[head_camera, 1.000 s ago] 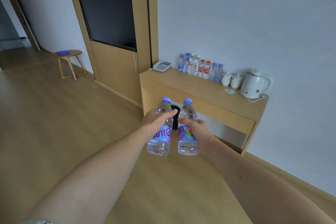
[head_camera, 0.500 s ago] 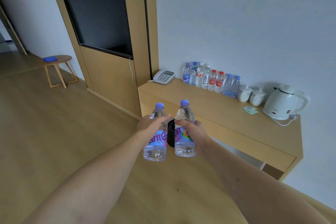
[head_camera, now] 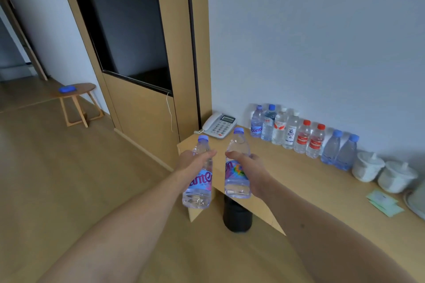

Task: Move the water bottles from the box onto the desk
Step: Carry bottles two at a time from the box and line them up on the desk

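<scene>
Two bottles are in our grip, one per hand, both upright with blue caps. Our left hand [head_camera: 195, 163] wraps the left bottle [head_camera: 199, 177] at its shoulder, just left of frame centre; our right hand [head_camera: 247, 166] closes around the right bottle [head_camera: 236, 167] at centre. The two bottles sit close together but apart, with a narrow gap between them. The right one hangs over the near left corner of the desk [head_camera: 299, 181]; the left one hangs just off the desk's left end, above the floor [head_camera: 69, 190].

Eight bottles make up the row [head_camera: 303, 135] along the wall at centre right: two blue-capped, two white-capped, two red-capped, then two more blue-capped. We count one phone [head_camera: 218, 124] to the left of that row at the desk's far left corner, two white lidded cups [head_camera: 384, 170] to the right of it, and some pale green packets [head_camera: 384, 203] near the right edge of the frame. A white rounded thing is cut off at the right edge; we cannot tell what it is.

The desk top in front of the row, between the phone and the cups, lies bare up to the front edge. One dark bin [head_camera: 236, 216] stands on the floor under the desk's near corner, below the right bottle. One small stool [head_camera: 76, 101] with a blue item on it stands well apart at middle left, with open floor between. The box is not in view.
</scene>
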